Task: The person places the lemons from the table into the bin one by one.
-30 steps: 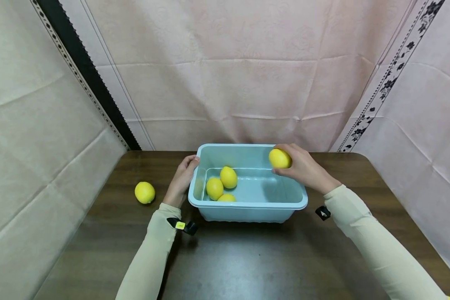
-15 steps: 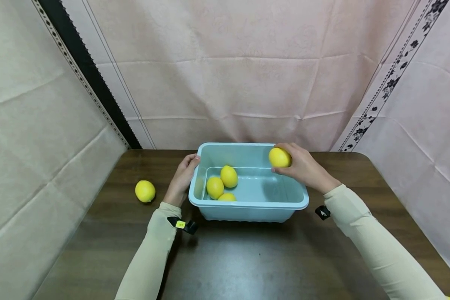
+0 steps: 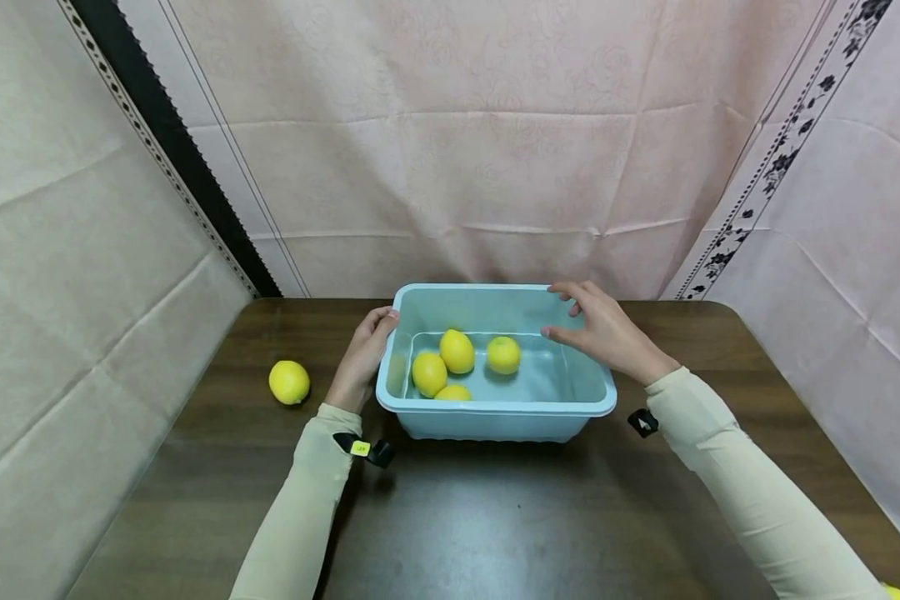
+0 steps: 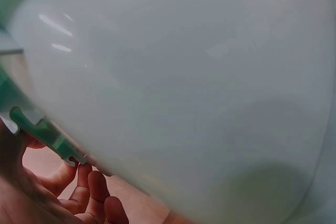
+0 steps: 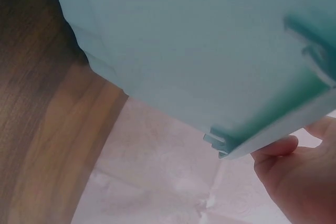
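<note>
A light blue plastic tub (image 3: 495, 427) stands on the table in the head view. My left hand (image 3: 363, 354) holds its left rim; in the left wrist view the fingers of this hand (image 4: 97, 187) curl beneath the rim. Over the tub's right end is my right hand (image 3: 607, 333), thumb and fingers spread apart and nothing between them. One lemon (image 3: 503, 355) sits near the middle of the tub floor. To its left lie an upper lemon (image 3: 457, 352), a lower lemon (image 3: 429, 374) and a third lemon (image 3: 453, 392), partly hidden by the front rim.
Another lemon (image 3: 289, 382) rests on the brown wooden table (image 3: 465, 517), left of my left hand. A yellow thing (image 3: 898, 593) shows partly at the bottom right corner, beside the right sleeve. Pale cloth (image 3: 495, 183) hangs behind the table and along both sides.
My right hand has let go of its lemon, which has dropped into the tub and lies left of where it was held. The right fingers have spread; the left hand keeps its place.
</note>
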### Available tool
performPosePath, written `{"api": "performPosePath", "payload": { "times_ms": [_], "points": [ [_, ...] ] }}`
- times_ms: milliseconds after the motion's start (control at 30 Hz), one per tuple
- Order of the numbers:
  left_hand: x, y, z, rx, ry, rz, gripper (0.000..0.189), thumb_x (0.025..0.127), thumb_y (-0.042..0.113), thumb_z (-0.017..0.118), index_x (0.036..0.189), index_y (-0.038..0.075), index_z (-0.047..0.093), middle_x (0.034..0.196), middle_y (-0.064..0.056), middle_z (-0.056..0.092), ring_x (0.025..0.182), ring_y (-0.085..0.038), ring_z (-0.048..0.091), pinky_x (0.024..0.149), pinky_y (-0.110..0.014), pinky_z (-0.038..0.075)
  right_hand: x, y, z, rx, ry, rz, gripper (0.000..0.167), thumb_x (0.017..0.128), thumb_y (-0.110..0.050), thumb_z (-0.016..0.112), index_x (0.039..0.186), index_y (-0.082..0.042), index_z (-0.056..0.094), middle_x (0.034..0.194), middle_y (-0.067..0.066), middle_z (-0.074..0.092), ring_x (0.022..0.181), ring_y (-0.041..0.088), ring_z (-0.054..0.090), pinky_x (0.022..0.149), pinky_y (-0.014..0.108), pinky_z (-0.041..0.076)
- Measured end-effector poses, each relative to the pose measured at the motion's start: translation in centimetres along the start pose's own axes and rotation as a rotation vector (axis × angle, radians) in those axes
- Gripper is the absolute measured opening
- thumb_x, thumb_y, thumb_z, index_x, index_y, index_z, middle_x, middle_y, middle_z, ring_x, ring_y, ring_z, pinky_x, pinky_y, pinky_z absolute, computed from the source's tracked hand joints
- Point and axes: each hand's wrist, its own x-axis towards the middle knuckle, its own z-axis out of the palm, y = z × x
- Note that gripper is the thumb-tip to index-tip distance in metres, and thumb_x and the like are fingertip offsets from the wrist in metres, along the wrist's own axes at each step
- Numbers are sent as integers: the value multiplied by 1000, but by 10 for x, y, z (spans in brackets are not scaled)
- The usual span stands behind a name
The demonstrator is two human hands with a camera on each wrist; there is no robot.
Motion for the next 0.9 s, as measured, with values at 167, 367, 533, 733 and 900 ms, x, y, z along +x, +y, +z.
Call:
{"api": "performPosePath", "payload": {
  "times_ms": [167,367,533,733,900],
  "points": [
    [-1,0,0,5,4,1,48,114,40,45,150,8,46,144,-14,51,123,-25,52,100,-36,45,0,1,0,4,8,-4,63,98,-31,78,150,-7,52,131,19,56,115,35,58,92,52,49],
    [-1,0,1,-4,8,5,48,114,40,45,149,9,47,142,-14,52,122,-26,52,101,-37,45,-2,4,1,16,31,-13,53,100,-28,76,144,-5,58,130,20,58,114,33,60,93,52,49],
    [0,-2,2,3,1,12,48,113,42,46,149,9,47,142,-13,52,123,-25,52,100,-36,46,-8,6,1,43,56,-32,44,102,-27,73,139,-5,63,125,19,60,111,33,59,88,48,47],
    [0,-2,2,3,7,15,47,114,41,45,148,9,48,141,-12,52,121,-24,51,98,-34,44,-21,7,1,33,160,-112,27,104,-20,70,128,-7,71,112,11,64,85,24,55,71,31,43],
    [-1,-1,1,6,9,15,48,114,41,46,148,8,48,142,-13,52,122,-25,51,100,-36,44,-34,5,-3,17,211,-150,19,104,-14,69,122,-7,72,110,10,64,84,19,56,72,26,46]
  ]
}}
